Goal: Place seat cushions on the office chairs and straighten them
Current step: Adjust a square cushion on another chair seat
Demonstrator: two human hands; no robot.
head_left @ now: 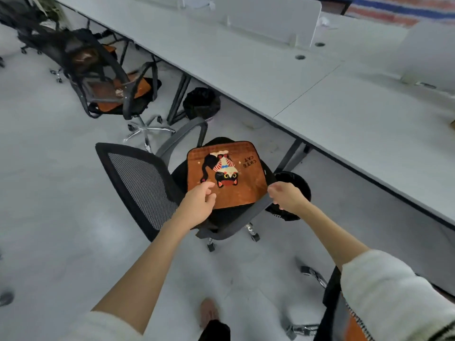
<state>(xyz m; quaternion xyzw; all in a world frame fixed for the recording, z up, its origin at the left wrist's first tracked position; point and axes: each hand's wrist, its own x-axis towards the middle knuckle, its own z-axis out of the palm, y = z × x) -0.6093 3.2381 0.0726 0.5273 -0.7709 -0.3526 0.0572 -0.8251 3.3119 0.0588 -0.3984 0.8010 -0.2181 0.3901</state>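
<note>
An orange-brown seat cushion (pixel 242 179) with a black cat picture and the words "CUTE CAT" lies over the seat of a black mesh-backed office chair (pixel 140 183) in the middle of the view. My left hand (pixel 198 205) rests on the cushion's near left corner, with thumb and fingers pinching the edge. On the near right corner sits my right hand (pixel 286 196), fingers curled around it. The cushion sits a little skewed on the seat, its print upside down to me.
A long white desk (pixel 246 70) with divider panels runs along the right. Black waste bins (pixel 202 102) stand under it. Another chair (pixel 110 77) with an orange cushion is at upper left. A third chair (pixel 344 316) with a cushion is at bottom right.
</note>
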